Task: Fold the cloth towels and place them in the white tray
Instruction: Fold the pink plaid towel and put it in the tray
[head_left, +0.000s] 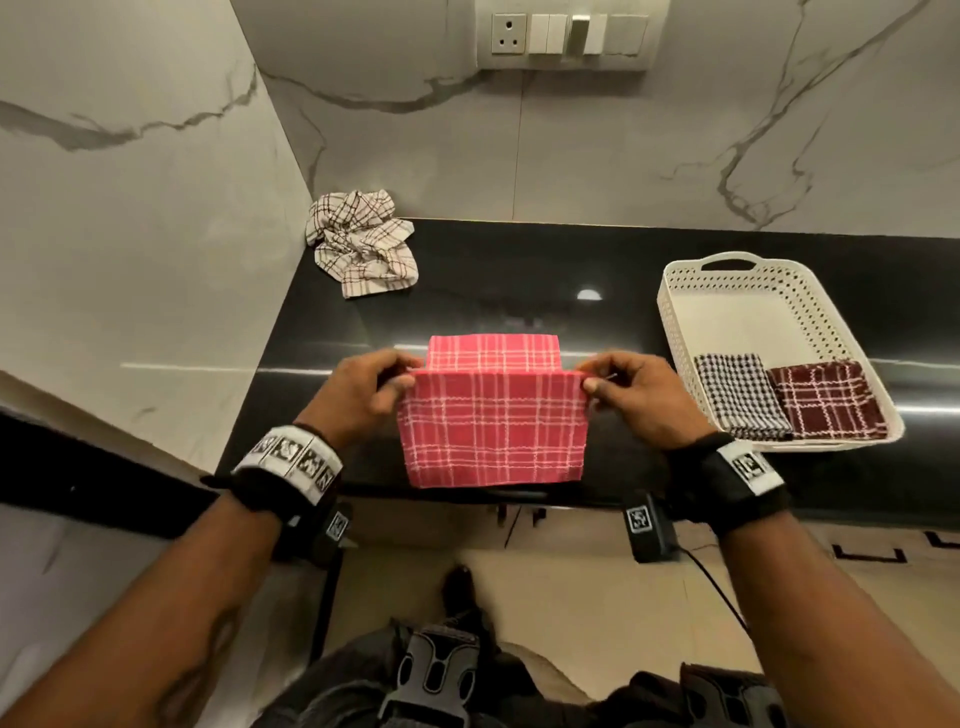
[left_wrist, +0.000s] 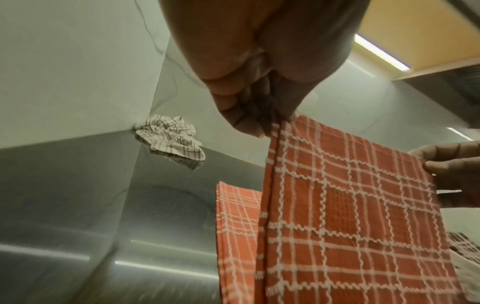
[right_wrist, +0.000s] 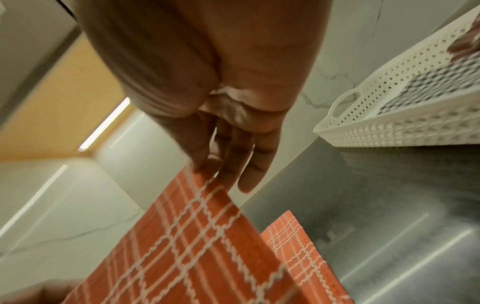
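A red checked towel (head_left: 493, 431) hangs doubled over above the black counter (head_left: 519, 280), its far part (head_left: 493, 352) lying on the counter. My left hand (head_left: 384, 384) pinches the towel's upper left corner, and my right hand (head_left: 613, 387) pinches the upper right corner. In the left wrist view the left hand (left_wrist: 262, 123) pinches the red towel (left_wrist: 350, 216) at its folded edge. In the right wrist view the right hand (right_wrist: 221, 164) holds the red towel (right_wrist: 194, 246) by its corner. The white tray (head_left: 675, 312) stands at the right with two folded towels in it.
A crumpled white checked towel (head_left: 361, 241) lies in the counter's back left corner, also in the left wrist view (left_wrist: 168, 137). In the tray lie a black-and-white folded towel (head_left: 737, 395) and a maroon folded towel (head_left: 826, 397). Marble walls rise at the left and back.
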